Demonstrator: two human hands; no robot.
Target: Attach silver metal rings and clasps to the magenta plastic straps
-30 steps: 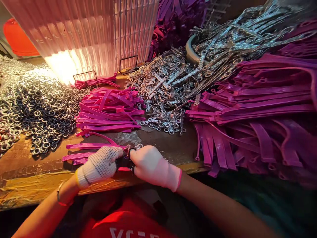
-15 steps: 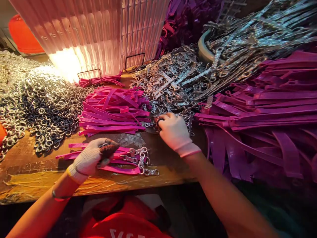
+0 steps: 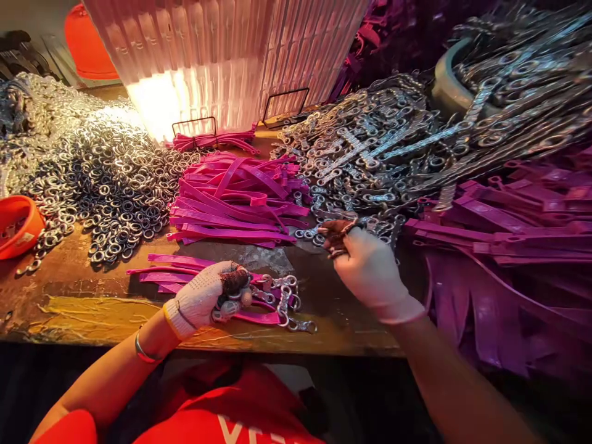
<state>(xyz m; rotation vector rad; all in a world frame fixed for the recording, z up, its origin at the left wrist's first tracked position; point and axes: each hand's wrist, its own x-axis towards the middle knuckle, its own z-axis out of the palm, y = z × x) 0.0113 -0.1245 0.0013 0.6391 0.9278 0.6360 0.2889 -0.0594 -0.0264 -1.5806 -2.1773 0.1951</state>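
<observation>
My left hand (image 3: 215,293), in a white glove with dark-stained fingertips, is closed round several metal rings near the table's front edge. Under and beside it lie pink straps (image 3: 171,268) joined at their right ends to metal links (image 3: 285,299). My right hand (image 3: 363,256), gloved too, has its stained fingers bent together beside the near edge of the metal link pile (image 3: 370,160); what they hold, if anything, is too small to tell. A heap of pink straps (image 3: 231,203) lies between the hands, farther back.
At the left is a large pile of metal rings (image 3: 120,179), with an orange bowl (image 3: 21,228) beside it. A bright ribbed translucent panel (image 3: 222,61) stands at the back. More purple straps (image 3: 509,228) and a tub rim (image 3: 446,80) are at the right.
The whole view has shifted, so things sit farther right. My right hand has drawn back slightly from the link pile. My left hand has turned, showing the rings in it.
</observation>
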